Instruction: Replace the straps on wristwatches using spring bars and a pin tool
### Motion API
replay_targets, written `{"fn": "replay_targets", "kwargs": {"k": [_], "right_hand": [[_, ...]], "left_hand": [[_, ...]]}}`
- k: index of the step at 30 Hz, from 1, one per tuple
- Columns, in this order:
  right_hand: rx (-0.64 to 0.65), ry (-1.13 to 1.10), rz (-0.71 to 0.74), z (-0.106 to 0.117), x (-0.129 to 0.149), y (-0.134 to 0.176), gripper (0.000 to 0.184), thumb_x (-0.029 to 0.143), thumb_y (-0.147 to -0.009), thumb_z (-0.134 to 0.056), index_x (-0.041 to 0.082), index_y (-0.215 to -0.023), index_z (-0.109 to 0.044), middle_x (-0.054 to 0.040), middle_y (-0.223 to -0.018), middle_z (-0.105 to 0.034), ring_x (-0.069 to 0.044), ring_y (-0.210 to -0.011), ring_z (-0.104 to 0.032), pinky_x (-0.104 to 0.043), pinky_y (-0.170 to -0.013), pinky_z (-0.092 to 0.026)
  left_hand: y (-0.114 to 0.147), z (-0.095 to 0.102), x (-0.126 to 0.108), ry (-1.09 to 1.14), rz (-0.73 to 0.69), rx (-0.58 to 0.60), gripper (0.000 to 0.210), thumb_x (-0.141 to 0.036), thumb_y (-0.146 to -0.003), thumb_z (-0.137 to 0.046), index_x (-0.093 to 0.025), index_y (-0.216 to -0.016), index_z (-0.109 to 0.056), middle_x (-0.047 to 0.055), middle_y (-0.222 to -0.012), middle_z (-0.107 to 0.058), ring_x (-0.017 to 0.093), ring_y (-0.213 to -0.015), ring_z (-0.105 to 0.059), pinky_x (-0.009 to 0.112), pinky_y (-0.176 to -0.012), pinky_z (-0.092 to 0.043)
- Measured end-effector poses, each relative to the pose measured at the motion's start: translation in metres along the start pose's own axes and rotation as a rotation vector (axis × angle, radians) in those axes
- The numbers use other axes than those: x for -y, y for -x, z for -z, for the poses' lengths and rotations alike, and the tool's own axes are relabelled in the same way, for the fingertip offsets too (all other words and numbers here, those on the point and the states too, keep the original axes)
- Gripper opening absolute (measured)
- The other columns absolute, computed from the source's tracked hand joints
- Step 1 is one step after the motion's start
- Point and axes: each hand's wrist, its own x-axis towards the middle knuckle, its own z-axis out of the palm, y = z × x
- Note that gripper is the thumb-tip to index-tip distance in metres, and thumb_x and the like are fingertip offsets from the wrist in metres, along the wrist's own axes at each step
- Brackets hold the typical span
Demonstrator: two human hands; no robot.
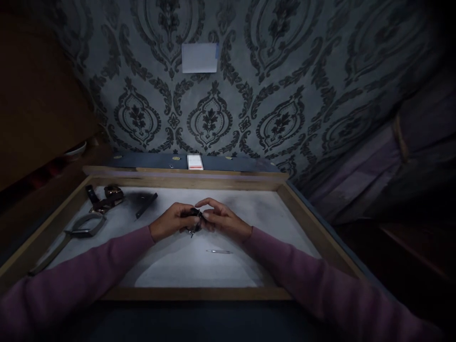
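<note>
Both hands meet over the middle of a shallow wooden-framed tray with a white bottom. Between the fingers of my left hand (177,220) is what looks like a wristwatch (194,227), small and dark with shiny metal parts. My right hand (225,219) pinches at the watch's right side with thumb and fingers, its index finger arched above. Fingers cover most of the watch, so its dial and strap cannot be made out. On the white bottom below my right hand lies a thin, pointed metal tool (219,251).
Wooden edges (185,293) surround the work area. At left lie a dark-strapped watch (113,192), a grey strap (85,225) with a buckle-like end, and a narrow black piece (146,205). A small white box (195,162) stands behind the back edge, before the patterned wall (210,114).
</note>
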Motion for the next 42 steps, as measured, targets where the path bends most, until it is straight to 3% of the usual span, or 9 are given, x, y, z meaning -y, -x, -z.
{"fn": "replay_targets", "kwargs": {"k": [8, 12, 17, 33, 42], "right_hand": [[-0.053, 0.12, 0.036, 0.0, -0.002, -0.002, 0.036, 0.048, -0.078, -0.073, 0.019, -0.09, -0.056, 0.0042, -0.059, -0.064, -0.007, -0.045, -0.046, -0.019, -0.045, -0.033], [-0.075, 0.128, 0.055, 0.003, -0.002, -0.004, 0.035, 0.049, -0.079, -0.07, 0.019, -0.09, -0.055, 0.0036, -0.06, -0.065, -0.008, -0.044, -0.048, -0.02, -0.045, -0.035], [-0.082, 0.141, 0.072, 0.005, -0.003, -0.005, 0.036, 0.05, -0.079, -0.069, 0.019, -0.091, -0.054, 0.0029, -0.06, -0.065, -0.008, -0.044, -0.048, -0.02, -0.045, -0.035], [-0.057, 0.253, 0.16, -0.002, 0.003, -0.008, 0.041, 0.052, -0.075, -0.073, 0.02, -0.092, -0.053, 0.0056, -0.057, -0.061, -0.009, -0.044, -0.048, -0.019, -0.043, -0.035], [-0.091, 0.222, 0.142, -0.007, 0.001, -0.004, 0.036, 0.049, -0.079, -0.071, 0.019, -0.094, -0.057, 0.0039, -0.059, -0.061, -0.009, -0.047, -0.049, -0.018, -0.042, -0.034]], "left_hand": [[-0.002, -0.002, 0.004, -0.047, 0.023, -0.026, 0.026, -0.037, -0.076, -0.069, -0.012, -0.074, -0.062, -0.002, -0.059, -0.056, 0.007, -0.049, -0.043, 0.018, -0.044, -0.032], [-0.001, 0.0, 0.001, 0.042, 0.03, -0.082, 0.033, -0.041, -0.075, -0.072, -0.014, -0.086, -0.055, 0.002, -0.07, -0.064, 0.012, -0.06, -0.058, 0.019, -0.048, -0.042], [0.001, 0.001, -0.003, 0.094, -0.021, -0.122, 0.038, -0.048, -0.081, -0.068, -0.015, -0.087, -0.051, 0.003, -0.072, -0.064, 0.013, -0.061, -0.061, 0.021, -0.05, -0.048], [0.0, -0.005, 0.009, 0.072, -0.128, -0.141, 0.046, -0.049, -0.073, -0.076, -0.018, -0.087, -0.045, 0.002, -0.071, -0.067, 0.016, -0.061, -0.067, 0.022, -0.05, -0.051], [0.006, -0.006, 0.004, 0.026, -0.171, -0.106, 0.038, -0.043, -0.084, -0.069, -0.02, -0.095, -0.04, 0.003, -0.08, -0.068, 0.017, -0.07, -0.067, 0.024, -0.057, -0.053]]}}
